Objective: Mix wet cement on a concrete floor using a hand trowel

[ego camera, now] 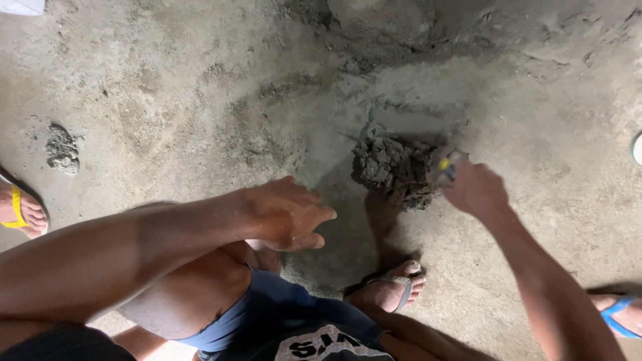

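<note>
Scooping a dark grey clump of wet mortar point(394, 170) on a flat metal trowel blade point(408, 124), out on a rough grey concrete floor point(167, 100).

Closing the right hand point(476, 190) around the trowel's yellow-and-blue handle point(447, 167), just right of the mortar clump, with the blade lying just beyond the clump and touching it. Hovering the left hand point(287, 214) loose and empty, fingers spread, near the clump's lower left, not touching it. Planting a foot in a grey flip-flop point(394, 289) below the clump. Showing a small grey lump of mortar point(62, 148) well to the clump's left, a yellow-strapped sandal point(17, 210) farther left at the edge, and a blue-strapped sandal point(618, 314) well to its lower right.
</note>
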